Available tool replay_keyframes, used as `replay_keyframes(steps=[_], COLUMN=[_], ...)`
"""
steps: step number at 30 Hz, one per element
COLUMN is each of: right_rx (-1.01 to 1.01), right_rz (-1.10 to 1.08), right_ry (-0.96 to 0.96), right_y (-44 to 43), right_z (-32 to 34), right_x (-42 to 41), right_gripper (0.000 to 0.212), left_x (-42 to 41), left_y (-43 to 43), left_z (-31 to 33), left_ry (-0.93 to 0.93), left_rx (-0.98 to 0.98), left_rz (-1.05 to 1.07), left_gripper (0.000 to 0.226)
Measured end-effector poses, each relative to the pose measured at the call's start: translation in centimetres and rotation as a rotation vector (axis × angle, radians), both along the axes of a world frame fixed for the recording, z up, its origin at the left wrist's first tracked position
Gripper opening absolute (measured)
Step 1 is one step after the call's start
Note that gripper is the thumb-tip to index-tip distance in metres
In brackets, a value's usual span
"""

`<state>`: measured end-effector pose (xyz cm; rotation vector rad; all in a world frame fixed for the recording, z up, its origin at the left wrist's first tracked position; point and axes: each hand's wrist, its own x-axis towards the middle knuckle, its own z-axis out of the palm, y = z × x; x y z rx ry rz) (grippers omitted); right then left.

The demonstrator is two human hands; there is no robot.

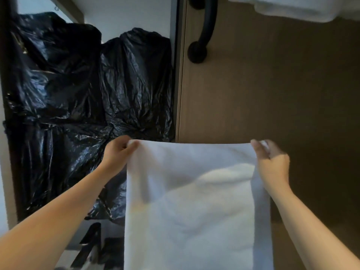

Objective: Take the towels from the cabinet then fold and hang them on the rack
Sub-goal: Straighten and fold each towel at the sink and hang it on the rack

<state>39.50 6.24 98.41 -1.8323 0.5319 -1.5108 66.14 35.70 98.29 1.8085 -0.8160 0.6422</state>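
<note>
Behind my hands I see a brown cabinet door [263, 84] with a black handle [204, 30]. Left of it, black plastic bags [78, 84] are piled in the open space. Both my arms reach forward, held well apart. My left hand [116, 152] pinches the upper left corner of a white towel [194, 211], fingers curled over its edge. My right hand [271, 158], somewhat blurred, grips the upper right corner. The towel looks soft, with a shallow crease across its middle. Its top edge runs taut and level between my hands, and the rest hangs down between my forearms, out of view below. Another white towel [292, 8] shows at top right.
</note>
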Motion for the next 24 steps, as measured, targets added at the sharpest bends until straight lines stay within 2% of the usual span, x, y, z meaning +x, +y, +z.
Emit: replay_keyframes(steps=[3, 7, 9, 11, 13, 15, 18, 20, 24], right_rx=[-0.067, -0.115, -0.117, -0.1, -0.058, -0.07, -0.133, -0.168, -0.175], right_rz=[-0.095, -0.213, -0.174, -0.118, -0.095, -0.112, -0.174, -0.198, -0.193], right_ry=[0.042, 0.057, 0.047, 0.024, -0.002, -0.023, -0.051, -0.063, -0.067], right_y=[-1.0, -2.9, -3.7, -4.2, -4.3, -4.2, -3.7, -3.2, -2.7], right_z=[1.7, 4.2, 5.0, 5.5, 5.5, 5.4, 5.4, 5.5, 5.7], right_x=[0.1, 0.1, 0.1, 0.3, 0.5, 0.7, 0.7, 0.8, 0.9], right_gripper=[0.058, 0.048, 0.044, 0.043, 0.037, 0.037, 0.041, 0.037, 0.038], left_x=[0.0, -0.4, -0.7, -1.1, -1.5, -1.7, -1.3, -1.4, -1.6], left_y=[0.4, 1.2, 1.0, 0.6, 0.0, -0.3, -0.6, -1.0, -2.1], left_z=[1.4, 4.9, 6.2, 6.8, 7.0, 7.2, 7.6, 7.7, 7.1], left_ry=[-0.099, -0.185, -0.196, -0.149, -0.027, 0.031, -0.068, -0.118, 0.012], left_rx=[0.028, 0.3, 0.355, 0.257, 0.068, -0.068, -0.04, 0.008, -0.106], left_rz=[-0.034, -0.173, -0.15, -0.165, -0.287, -0.31, -0.094, -0.01, 0.047], left_gripper=[0.04, 0.036, 0.032, 0.024, 0.014, 0.005, 0.013, 0.003, 0.012])
